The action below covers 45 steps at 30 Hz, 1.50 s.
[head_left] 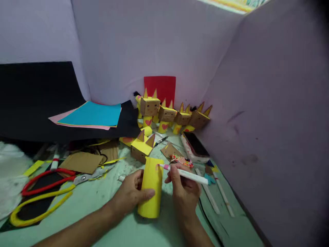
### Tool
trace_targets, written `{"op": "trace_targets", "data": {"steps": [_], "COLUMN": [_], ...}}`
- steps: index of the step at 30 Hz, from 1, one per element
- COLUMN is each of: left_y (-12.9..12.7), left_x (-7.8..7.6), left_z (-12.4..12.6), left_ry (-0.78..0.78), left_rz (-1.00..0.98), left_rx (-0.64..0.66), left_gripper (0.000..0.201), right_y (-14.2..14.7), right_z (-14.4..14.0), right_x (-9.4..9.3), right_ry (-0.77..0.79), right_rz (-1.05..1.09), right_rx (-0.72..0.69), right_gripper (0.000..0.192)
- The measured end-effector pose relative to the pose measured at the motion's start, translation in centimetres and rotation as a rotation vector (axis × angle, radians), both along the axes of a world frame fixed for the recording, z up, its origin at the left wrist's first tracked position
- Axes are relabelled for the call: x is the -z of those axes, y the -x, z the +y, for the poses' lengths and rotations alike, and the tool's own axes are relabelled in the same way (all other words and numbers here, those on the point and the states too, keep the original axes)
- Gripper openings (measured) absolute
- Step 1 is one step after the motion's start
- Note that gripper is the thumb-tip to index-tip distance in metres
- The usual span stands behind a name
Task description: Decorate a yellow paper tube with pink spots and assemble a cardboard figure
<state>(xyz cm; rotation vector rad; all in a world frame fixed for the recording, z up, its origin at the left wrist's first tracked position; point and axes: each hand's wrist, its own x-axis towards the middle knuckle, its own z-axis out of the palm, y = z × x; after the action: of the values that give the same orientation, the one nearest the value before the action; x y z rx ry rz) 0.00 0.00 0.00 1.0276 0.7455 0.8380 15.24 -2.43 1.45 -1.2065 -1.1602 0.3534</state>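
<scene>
Two hands: both of mine are busy on one yellow tube (151, 187), low in the middle of the view.
Left hand: my left hand (131, 193) is wrapped round the tube's left side, thumb lying across its front, fingers closed on it.
Right hand: my right hand (183, 188) is pinched shut on a white marker (186, 174), held like a pen.
Marker tip: the pink tip touches the tube's upper right edge, where I see a small pink mark.
Tube: it stands slightly tilted on the pale green table (102, 202), between my hands.
Just behind: a cardboard box head (141, 147) with a yellow top and pointed ears lies close beyond the tube.
Back corner: a row of finished figures (171, 115), brown heads with ears and yellow bodies with red hearts, stands against the wall in front of a red sheet (159, 87).
Left side: scissors (55, 181) with red and yellow handles lie near brown card scraps (82, 162); blue paper (91, 115) rests on black sheets (33, 99).
Right side: a phone (195, 145) lies by the wall, two white sticks (216, 193) nearer me.
</scene>
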Motion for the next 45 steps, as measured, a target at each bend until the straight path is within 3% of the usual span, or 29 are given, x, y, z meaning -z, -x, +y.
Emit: {"op": "trace_targets", "data": {"steps": [4,9,20,31,39,45], "left_y": [0.27,0.26,0.29,0.25,0.26,0.28], "left_x": [-0.32,-0.93,-0.27,0.0,-0.62,-0.51], "left_z": [-0.2,-0.35,-0.24,-0.2,-0.25,-0.34], "left_ry": [0.016,0.025,0.018,0.006,0.014,-0.01], "left_rz": [0.026,0.026,0.008,-0.003,0.007,0.013], "left_rx": [0.001,-0.001,0.002,-0.009,-0.004,0.0], "left_gripper": [0.068,0.067,0.066,0.064,0.067,0.067], "right_y": [-0.37,-0.48,-0.24,-0.35,-0.22,0.32], "right_z": [0.41,0.17,0.25,0.12,-0.13,-0.08], "right_x": [0.26,0.21,-0.2,-0.16,-0.21,-0.53], "right_ry": [-0.008,0.005,-0.002,0.0,-0.018,-0.019], "right_rz": [-0.042,-0.039,-0.006,-0.004,-0.012,0.025], "right_rx": [0.075,0.071,0.075,0.053,0.057,-0.025], "right_gripper": [0.023,0.024,0.025,0.024,0.024,0.023]}}
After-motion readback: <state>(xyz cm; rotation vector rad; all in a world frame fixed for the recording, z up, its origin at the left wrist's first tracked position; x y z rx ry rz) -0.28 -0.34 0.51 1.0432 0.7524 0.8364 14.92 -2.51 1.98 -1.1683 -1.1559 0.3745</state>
